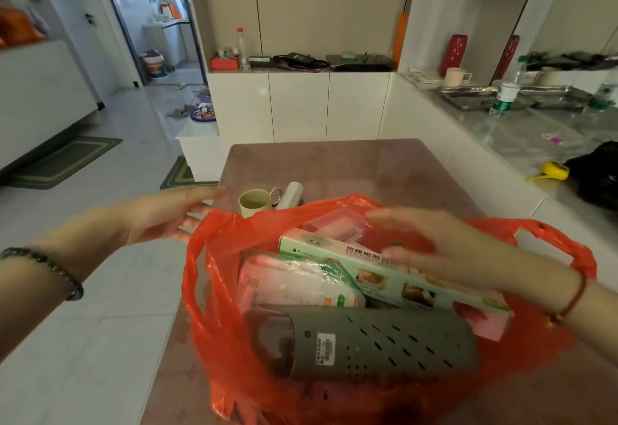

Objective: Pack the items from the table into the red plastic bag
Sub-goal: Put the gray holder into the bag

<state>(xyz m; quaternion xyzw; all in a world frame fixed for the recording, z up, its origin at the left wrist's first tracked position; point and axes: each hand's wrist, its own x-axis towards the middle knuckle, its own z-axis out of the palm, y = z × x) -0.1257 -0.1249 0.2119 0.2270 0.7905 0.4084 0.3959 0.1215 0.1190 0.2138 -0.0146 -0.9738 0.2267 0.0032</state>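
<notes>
- Bag first: the red plastic bag [214, 331] sits open-mouthed on the table [368, 163], at 6 o'clock in view.
- Nearest inside lies a grey perforated holder [384, 344], long axis from 9 to 3 o'clock, open end toward 9.
- Beyond it lie a clear-wrapped packet [294, 280], a long green box [378, 274] running from 10 to 4 o'clock, and a clear lidded container [334, 224].
- Right hand [434, 244] hovers flat over the box, fingers spread, gripping nothing.
- Left hand [167, 214], fingers loosely open, is at the bag's rim at 9 o'clock.
- Farther, at 12 o'clock, a cup [254, 202] and a white roll [291, 195] stand on the table.
</notes>
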